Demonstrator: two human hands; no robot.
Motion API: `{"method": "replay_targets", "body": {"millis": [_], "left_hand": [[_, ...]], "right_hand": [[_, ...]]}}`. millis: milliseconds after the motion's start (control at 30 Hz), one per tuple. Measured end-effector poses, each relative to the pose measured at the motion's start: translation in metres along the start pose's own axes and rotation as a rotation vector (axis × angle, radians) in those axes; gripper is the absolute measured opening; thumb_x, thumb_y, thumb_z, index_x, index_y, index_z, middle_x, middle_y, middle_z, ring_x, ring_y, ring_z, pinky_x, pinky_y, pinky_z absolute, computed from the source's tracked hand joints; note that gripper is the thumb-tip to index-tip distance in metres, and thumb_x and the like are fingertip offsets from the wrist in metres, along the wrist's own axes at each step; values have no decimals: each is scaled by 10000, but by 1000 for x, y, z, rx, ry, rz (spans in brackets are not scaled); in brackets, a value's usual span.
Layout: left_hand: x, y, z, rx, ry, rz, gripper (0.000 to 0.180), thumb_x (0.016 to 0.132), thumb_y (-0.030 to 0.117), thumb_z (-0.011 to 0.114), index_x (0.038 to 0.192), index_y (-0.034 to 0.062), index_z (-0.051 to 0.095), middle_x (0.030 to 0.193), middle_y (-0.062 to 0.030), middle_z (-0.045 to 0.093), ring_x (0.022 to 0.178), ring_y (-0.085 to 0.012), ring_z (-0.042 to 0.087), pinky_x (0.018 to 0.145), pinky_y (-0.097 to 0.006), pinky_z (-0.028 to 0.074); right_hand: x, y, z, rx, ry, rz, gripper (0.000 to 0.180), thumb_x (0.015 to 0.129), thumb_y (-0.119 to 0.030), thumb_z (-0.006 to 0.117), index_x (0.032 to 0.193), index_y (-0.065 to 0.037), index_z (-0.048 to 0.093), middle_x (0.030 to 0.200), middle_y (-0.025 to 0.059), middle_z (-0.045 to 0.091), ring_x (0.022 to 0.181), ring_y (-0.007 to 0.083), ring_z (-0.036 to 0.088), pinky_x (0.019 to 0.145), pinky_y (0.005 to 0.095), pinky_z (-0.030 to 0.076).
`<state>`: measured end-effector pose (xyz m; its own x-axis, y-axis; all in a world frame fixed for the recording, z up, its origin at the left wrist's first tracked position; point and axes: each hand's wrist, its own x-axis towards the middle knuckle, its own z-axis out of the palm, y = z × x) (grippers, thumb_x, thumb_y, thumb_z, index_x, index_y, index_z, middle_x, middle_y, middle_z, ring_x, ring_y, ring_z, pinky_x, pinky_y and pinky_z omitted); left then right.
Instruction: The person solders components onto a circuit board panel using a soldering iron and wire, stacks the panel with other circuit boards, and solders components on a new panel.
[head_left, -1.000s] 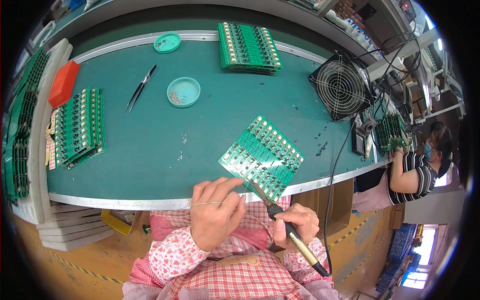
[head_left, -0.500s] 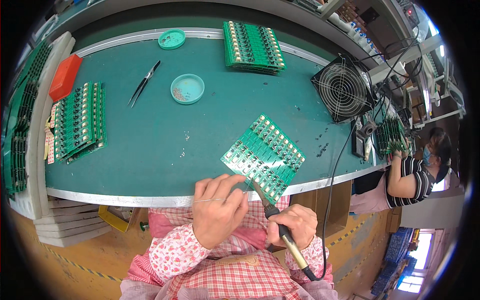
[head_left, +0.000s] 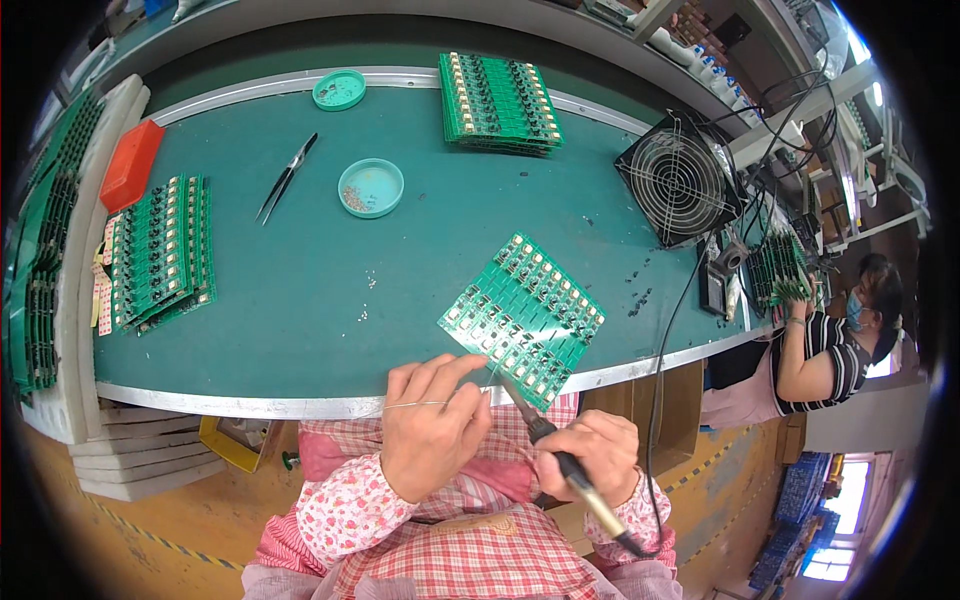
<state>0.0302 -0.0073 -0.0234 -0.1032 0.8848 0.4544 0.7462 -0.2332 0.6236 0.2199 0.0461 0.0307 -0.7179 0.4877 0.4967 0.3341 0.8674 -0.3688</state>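
Observation:
A green panel of circuit boards (head_left: pixel 548 318) lies at an angle by the table's front edge, with rows of small white and black parts. My right hand (head_left: pixel 605 450) is closed around the handle of a soldering iron (head_left: pixel 541 430); its tip is at the panel's near edge, and whether it touches cannot be made out. A thin solder wire (head_left: pixel 418 404) runs across the fingers of my left hand (head_left: pixel 428 440). Those fingers are bent and pinched near the panel's near left edge, close to the iron's tip.
Panel stacks stand at the back (head_left: pixel 500 105) and left (head_left: pixel 160 250), beside a red box (head_left: pixel 132 165). Tweezers (head_left: pixel 287 178) and two turquoise dishes (head_left: pixel 372 212) (head_left: pixel 338 103) lie farther back. A fan (head_left: pixel 678 180) stands right; the iron's cord (head_left: pixel 663 380) hangs nearby. A co-worker (head_left: pixel 815 340) sits far right.
The iron's tip has drawn back slightly toward me, and its rear end has swung right, blurred. My left hand has barely moved. The whole view has shifted a little.

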Motion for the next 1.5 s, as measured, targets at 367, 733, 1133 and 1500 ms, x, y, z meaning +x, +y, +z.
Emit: {"method": "replay_targets", "body": {"millis": [367, 733, 1133, 1500], "left_hand": [[5, 2, 0, -15, 5, -9, 182, 759, 43, 717, 723, 61, 540, 1098, -49, 673, 977, -267, 622, 853, -402, 413], [12, 3, 0, -28, 4, -38, 206, 738, 23, 722, 693, 72, 527, 1050, -30, 680, 926, -232, 622, 807, -373, 400], [14, 3, 3, -12, 10, -55, 213, 740, 28, 726, 689, 78, 525, 1015, -23, 677, 873, -211, 608, 772, -358, 385], [12, 0, 2, -32, 23, -36, 204, 741, 27, 721, 694, 79, 530, 1024, -19, 681, 886, -210, 615, 775, -358, 389]], "right_hand": [[-10, 7, 4, 604, 462, 703, 225, 974, -197, 576, 918, 9, 506, 651, 76, 613, 493, 102, 595, 453, 234, 465], [6, 30, 6, 818, 390, 791, 242, 999, -236, 573, 921, -26, 480, 739, 58, 582, 483, 77, 536, 442, 212, 431], [10, 35, 6, 809, 329, 780, 247, 1000, -244, 563, 910, -29, 481, 715, 39, 562, 474, 71, 530, 440, 211, 425], [6, 46, 6, 792, 456, 843, 219, 992, -199, 538, 864, -29, 488, 700, 39, 553, 430, 77, 496, 404, 216, 401]]}}
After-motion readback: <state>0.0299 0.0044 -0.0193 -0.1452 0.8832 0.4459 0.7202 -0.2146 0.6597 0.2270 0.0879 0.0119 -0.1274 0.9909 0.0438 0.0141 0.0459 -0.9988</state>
